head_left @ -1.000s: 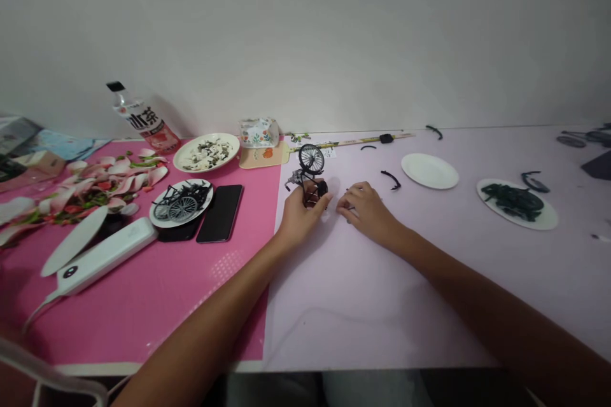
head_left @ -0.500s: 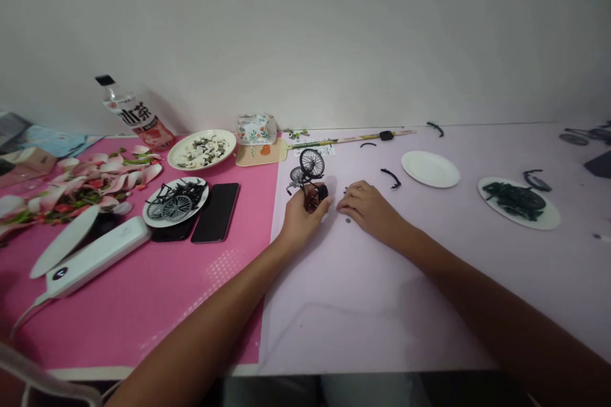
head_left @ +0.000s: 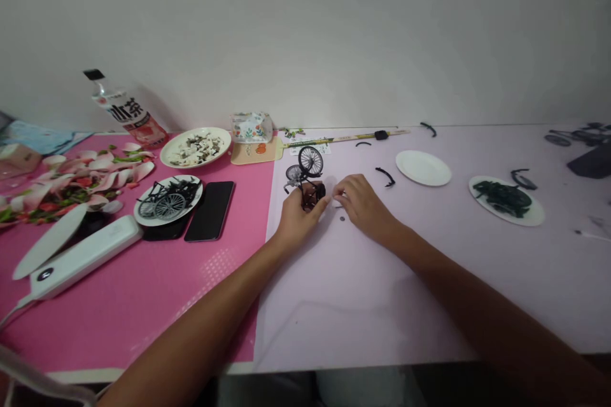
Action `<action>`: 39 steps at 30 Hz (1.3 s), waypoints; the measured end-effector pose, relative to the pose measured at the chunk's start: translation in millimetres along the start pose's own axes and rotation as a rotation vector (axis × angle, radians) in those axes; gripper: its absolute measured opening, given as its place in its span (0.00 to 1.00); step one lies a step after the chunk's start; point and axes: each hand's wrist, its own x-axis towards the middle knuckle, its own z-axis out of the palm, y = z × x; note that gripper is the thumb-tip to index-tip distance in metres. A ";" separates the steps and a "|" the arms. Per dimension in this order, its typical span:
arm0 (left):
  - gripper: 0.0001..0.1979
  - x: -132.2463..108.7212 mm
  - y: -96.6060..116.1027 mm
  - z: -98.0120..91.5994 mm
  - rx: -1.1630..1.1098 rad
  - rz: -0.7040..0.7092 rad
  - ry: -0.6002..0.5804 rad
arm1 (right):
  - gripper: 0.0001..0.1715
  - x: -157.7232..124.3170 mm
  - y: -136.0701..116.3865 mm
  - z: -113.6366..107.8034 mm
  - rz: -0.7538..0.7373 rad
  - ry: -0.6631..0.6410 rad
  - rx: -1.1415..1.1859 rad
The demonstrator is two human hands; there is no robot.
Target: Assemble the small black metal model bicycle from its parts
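My left hand (head_left: 298, 213) is closed around the lower part of a black model bicycle (head_left: 310, 161). Its spoked wheels stick up above my fingers. Close by on the right, the fingertips of my right hand (head_left: 360, 200) are pinched together, a short gap from the bicycle. Whatever they hold, if anything, is too small to make out. Just below those fingertips, a small dark round piece (head_left: 342, 219) lies on the pale sheet. A curved black part (head_left: 386, 177) rests beyond my right hand.
Left, on pink: a plate of black bicycle parts (head_left: 169, 200), a phone (head_left: 210, 211), a white handheld device (head_left: 86, 257), petal-like pieces (head_left: 95, 172), a bowl (head_left: 195, 146) and a bottle (head_left: 131, 111). Right: a white plate (head_left: 422, 167) and a plate of dark green pieces (head_left: 537, 213).
The view has shifted slightly, so everything sits a little further left. My right hand's fingertips have moved slightly up and forward. My left hand keeps its hold on the bicycle.
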 end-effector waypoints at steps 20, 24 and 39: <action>0.17 -8.8 1.9 9.6 -0.108 -0.029 -0.131 | 0.03 -2.8 -16.0 1.3 0.089 0.193 0.259; 0.18 -10.1 4.0 9.2 -0.097 -0.025 -0.138 | 0.02 -4.7 -17.1 3.3 0.143 0.225 0.300; 0.19 -10.3 3.5 9.3 -0.070 0.005 -0.140 | 0.07 -5.9 -15.3 10.7 0.282 0.245 0.490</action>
